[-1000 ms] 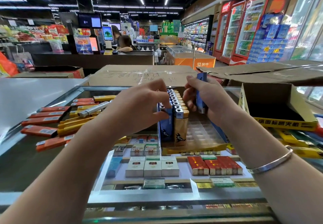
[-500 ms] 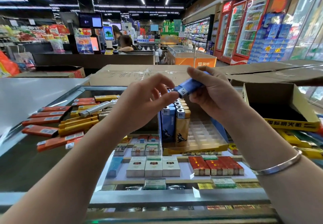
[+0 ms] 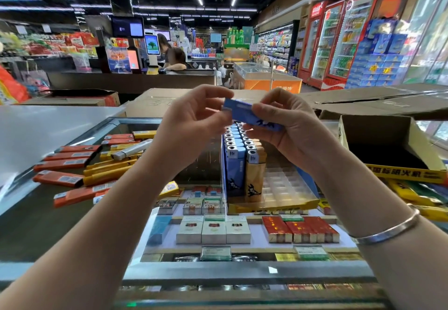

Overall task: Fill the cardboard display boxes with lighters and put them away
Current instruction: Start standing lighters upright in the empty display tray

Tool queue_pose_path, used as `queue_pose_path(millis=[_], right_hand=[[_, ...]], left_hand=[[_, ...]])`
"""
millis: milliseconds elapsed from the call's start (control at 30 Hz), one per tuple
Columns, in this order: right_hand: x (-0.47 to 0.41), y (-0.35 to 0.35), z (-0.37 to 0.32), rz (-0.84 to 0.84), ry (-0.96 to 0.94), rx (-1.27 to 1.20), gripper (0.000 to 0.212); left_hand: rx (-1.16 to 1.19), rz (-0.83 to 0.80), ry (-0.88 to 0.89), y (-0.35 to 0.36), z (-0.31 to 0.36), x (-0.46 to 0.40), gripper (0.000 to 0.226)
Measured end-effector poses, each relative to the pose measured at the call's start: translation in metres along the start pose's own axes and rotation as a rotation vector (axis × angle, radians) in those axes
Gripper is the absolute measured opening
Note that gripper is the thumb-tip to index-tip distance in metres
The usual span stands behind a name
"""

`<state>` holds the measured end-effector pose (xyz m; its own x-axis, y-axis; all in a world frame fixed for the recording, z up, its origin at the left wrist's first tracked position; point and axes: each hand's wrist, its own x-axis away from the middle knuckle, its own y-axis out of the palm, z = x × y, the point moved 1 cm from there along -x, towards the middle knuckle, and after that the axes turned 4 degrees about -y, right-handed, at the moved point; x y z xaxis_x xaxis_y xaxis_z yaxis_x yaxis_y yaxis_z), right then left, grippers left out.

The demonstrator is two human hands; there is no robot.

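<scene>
Two bare forearms reach in from the lower corners, no sleeves in view on either. The right wrist carries a plain silver bangle (image 3: 388, 229) (smooth, narrow, unmarked), sitting loose below the right hand (image 3: 288, 125). The left hand (image 3: 191, 118) and its wrist wear nothing: no ring, watch or glove shows.

Cigarette packs (image 3: 213, 229) under glass tabletop (image 3: 36, 225), lower centre. Red drink fridges (image 3: 337, 41) upper right. Checkout screen (image 3: 152, 44) upper centre. Silver bracelet (image 3: 388, 231) lower right.
</scene>
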<state>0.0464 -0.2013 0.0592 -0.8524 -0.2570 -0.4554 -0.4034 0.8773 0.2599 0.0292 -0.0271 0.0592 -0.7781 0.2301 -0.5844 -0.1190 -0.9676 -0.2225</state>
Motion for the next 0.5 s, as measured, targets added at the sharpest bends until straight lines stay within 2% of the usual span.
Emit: queue_pose_path(millis=[100,200,300,367,500], right_hand=[[-0.002,-0.003,-0.001,0.071,-0.038,0.115,0.010],[-0.004,-0.014,-0.005,0.299,-0.170,0.456,0.015],[-0.007,-0.029,-0.002,0.509,-0.194,0.709,0.009],[-0.011,-0.040,0.004,0.532,-0.110,0.799,0.007],[-0.015,-0.050,0.020,0.425,0.088,0.782,0.025]], left_hand=[[0.024,0.026,0.005,-0.006,0.002,-0.001,0.023],[0.004,-0.005,0.031,-0.013,0.006,-0.001,0.023],[-0.041,-0.084,0.023,-0.017,0.008,0.000,0.018],[-0.102,-0.131,0.012,-0.017,0.007,0.001,0.023],[-0.231,-0.209,0.006,-0.013,0.006,0.003,0.022]])
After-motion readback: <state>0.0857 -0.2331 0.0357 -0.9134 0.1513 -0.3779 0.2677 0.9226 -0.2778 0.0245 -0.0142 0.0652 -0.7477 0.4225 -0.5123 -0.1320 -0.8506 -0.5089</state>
